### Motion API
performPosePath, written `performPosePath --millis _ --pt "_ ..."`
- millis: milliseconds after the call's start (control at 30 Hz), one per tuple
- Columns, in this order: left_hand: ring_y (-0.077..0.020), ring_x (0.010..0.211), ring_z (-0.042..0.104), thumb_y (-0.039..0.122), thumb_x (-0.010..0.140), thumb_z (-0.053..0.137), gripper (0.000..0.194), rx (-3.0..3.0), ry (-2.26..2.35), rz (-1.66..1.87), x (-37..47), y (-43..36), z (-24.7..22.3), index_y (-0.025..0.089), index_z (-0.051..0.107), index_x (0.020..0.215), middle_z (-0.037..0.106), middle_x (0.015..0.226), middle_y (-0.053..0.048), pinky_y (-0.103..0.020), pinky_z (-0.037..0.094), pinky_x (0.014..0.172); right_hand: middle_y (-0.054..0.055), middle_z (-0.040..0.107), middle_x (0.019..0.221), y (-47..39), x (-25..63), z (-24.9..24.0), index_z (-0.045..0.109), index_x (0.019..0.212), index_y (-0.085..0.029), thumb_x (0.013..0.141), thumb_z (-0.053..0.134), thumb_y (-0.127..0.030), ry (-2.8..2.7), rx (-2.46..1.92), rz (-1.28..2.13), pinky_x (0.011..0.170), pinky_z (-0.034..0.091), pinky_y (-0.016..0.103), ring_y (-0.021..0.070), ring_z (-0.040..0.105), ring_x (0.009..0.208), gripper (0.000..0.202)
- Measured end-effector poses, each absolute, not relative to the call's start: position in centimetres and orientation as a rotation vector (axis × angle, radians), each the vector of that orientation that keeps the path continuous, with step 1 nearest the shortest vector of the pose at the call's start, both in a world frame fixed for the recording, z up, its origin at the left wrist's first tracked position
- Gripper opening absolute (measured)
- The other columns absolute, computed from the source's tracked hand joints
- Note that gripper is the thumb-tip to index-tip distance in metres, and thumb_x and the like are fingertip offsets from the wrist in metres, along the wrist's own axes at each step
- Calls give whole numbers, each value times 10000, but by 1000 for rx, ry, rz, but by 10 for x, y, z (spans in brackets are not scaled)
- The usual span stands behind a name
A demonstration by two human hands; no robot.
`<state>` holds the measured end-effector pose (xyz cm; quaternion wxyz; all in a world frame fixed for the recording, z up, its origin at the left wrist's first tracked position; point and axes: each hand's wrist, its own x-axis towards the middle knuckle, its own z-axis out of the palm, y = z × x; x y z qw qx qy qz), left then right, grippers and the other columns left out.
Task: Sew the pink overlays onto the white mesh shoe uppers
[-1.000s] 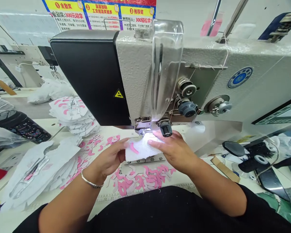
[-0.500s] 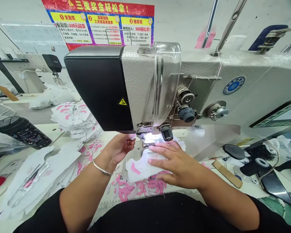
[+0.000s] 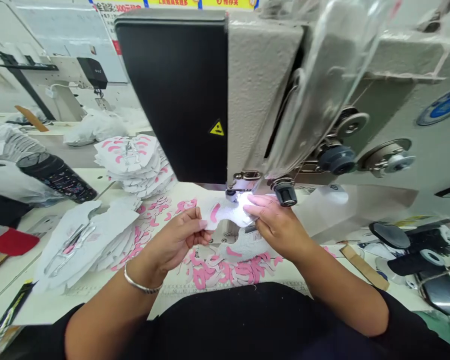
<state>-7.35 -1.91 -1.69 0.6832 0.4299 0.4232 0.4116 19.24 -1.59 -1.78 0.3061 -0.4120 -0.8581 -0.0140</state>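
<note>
The left hand again grips white fabric.

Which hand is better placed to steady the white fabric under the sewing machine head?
The right hand, I'd judge: its fingertips lie on the white fabric in the bright light beneath the sewing machine head. The left hand pinches the fabric's outer end, beside a pink patch, farther from that light.

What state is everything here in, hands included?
Left hand: pinching the cloth's edge
Right hand: on the cloth
Cloth: partly under the machine head
Machine: light on
Pink scraps: loose, scattered
Back pile: stacked unevenly
Front pile: fanned
Bottle: leaning or lying, unclear
</note>
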Motion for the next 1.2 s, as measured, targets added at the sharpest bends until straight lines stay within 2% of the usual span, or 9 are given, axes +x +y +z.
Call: performPosePath --millis 167,233,300,400,467,633,733,1100,1200 --pt "-123 703 574 320 819 644 138 1308 1523 1365 -141 -8 -22 204 582 863 612 777 5 -249 457 679 73 603 1357 -19 195 -29 610 1244 -259 927 505 -153 -2233 -1062 -123 1064 412 513 275 540 1275 351" --pt "-136 663 551 365 854 567 167 1485 1945 1157 -168 -11 -33 215 611 911 611 760 2 -258 413 613 79 586 1376 -19 196 -36 591 1275 -264 929 525 -177 -2201 -983 -156 1078 408 508 278 523 1300 363" --pt "-158 617 544 335 810 602 150 1511 2104 953 -186 -15 -48 206 655 862 624 696 -4 -280 382 578 68 605 1349 -17 196 -43 587 1283 -282 928 538 -183 -2148 -949 -178 1076 420 491 267 550 1271 371" --pt "-193 671 591 250 740 659 75 1566 2169 738 -196 -15 -69 204 701 782 674 728 -25 -300 395 614 64 620 1324 -14 195 -48 600 1267 -284 932 541 -215 -2126 -955 -194 1068 431 485 271 562 1252 347" --pt "-219 762 623 235 765 645 90 1609 2220 634 -197 -11 -76 203 715 813 698 821 -50 -312 419 661 65 624 1318 -12 195 -48 606 1258 -276 935 537 -231 -2125 -949 -198 1063 437 482 273 566 1244 333" --pt "-235 977 634 324 904 598 239 1681 2287 406 -197 15 -79 178 667 1081 666 1100 -94 -391 511 843 72 621 1319 -13 194 -48 611 1255 -255 935 539 -210 -2133 -947 -214 1067 434 475 263 568 1236 331" --pt "-222 1046 621 357 934 581 340 1706 2259 284 -190 35 -83 179 590 1223 607 1246 -101 -445 540 883 71 612 1327 -14 192 -47 607 1252 -258 927 549 -182 -2118 -954 -213 1066 433 475 258 569 1232 339" --pt "-230 1060 621 351 929 591 366 1621 2215 208 -178 57 -95 178 577 1251 597 1266 -107 -447 543 882 86 609 1313 -12 191 -46 602 1246 -245 909 557 -126 -2110 -905 -183 1054 430 474 256 551 1243 360" --pt "-215 963 639 334 919 599 291 1635 2166 309 -175 46 -81 155 621 1147 648 1133 -98 -400 552 818 86 605 1318 -12 193 -44 596 1255 -243 913 552 -136 -2127 -915 -176 1054 421 473 260 541 1252 361"
